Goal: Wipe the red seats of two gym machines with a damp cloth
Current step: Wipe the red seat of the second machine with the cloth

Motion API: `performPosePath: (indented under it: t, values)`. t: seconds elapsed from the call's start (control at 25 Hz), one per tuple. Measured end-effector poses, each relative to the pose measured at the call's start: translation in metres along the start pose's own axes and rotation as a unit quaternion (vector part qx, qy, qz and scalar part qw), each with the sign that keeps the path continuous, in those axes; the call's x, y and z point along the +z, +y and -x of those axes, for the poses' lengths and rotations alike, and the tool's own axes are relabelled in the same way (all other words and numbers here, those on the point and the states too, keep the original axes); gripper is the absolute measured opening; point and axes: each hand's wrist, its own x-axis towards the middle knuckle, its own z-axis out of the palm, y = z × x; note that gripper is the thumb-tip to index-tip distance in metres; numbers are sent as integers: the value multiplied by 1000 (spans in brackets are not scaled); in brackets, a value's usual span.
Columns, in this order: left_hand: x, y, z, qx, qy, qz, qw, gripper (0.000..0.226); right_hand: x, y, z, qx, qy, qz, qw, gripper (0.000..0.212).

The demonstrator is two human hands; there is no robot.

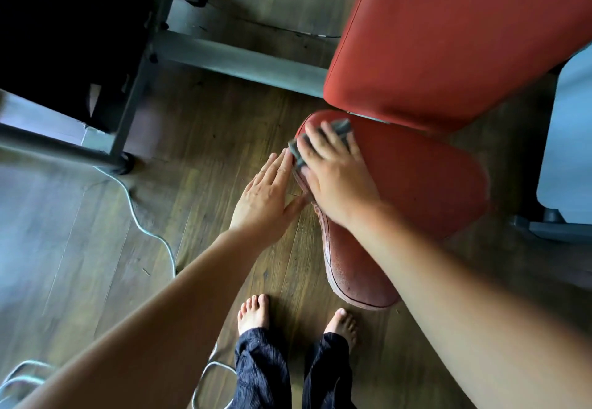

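Head view. You stood barefoot at the near end of the red seat [416, 184], the one fixed point for all that follows. Your right hand [336, 174] lay flat on the seat's far left corner, fingers spread and pressing a grey cloth [341, 126] against the vinyl; the cloth showed only as folds past the fingertips and at the seat's left edge. Your left hand [269, 194] was open and held nothing, its fingers straight, set against the seat's left rim just beside the cloth. Whether it was bracing the seat or only touching it could not be told.

Progress, as a judgement: you were in the middle of wiping this seat, working the corner nearest the red backrest [448, 40], which rose beyond the seat's far end. No wet track or sheen marked which parts had been covered, so the share done could not be fixed. No second red seat was in view; that one should be counted as outstanding.

Condition of the seat: red vinyl, rounded, wider at the far end. The near end looked worn and scuffed, with paler mottling and visible stitching along the left rim. A white cable [153, 232] trailed over the wooden floor [224, 139] left of the seat.
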Motion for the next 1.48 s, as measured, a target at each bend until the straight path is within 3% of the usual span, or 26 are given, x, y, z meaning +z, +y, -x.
performPosePath:
  t: [0.12, 0.32, 0.52, 0.76, 0.96, 1.2, 1.4, 1.48]
  values:
    - [0, 0, 2, -5, -7, 9, 1000, 88, 3, 2, 43, -23, -13, -17, 999, 54]
    - [1, 1, -1, 0, 4, 11, 1000, 90, -5, 4, -51, 73, -7, 13, 997, 51]
    - [-2, 7, 4, -3, 2, 5, 1000, 90, 2, -7, 67, 30, -15, -20, 999, 56]
    - [-4, 6, 0, 5, 5, -19, 1000, 89, -6, 17, -46, 153, -4, 0, 988, 53]
    - [-7, 15, 0, 15, 11, -34, 999, 87, 3, -12, 80, 125, -6, -6, 992, 58]
    - [-10, 19, 1, 15, 15, -64, 998, 82, -9, 35, -17, 211, 5, 7, 977, 56]
    - [-10, 32, 0, 28, 15, -86, 996, 75, -7, 5, 107, 154, -12, -22, 988, 53]
    - [-8, 36, -4, 24, 19, -96, 995, 74, -8, 33, 100, 152, 0, -32, 988, 51]
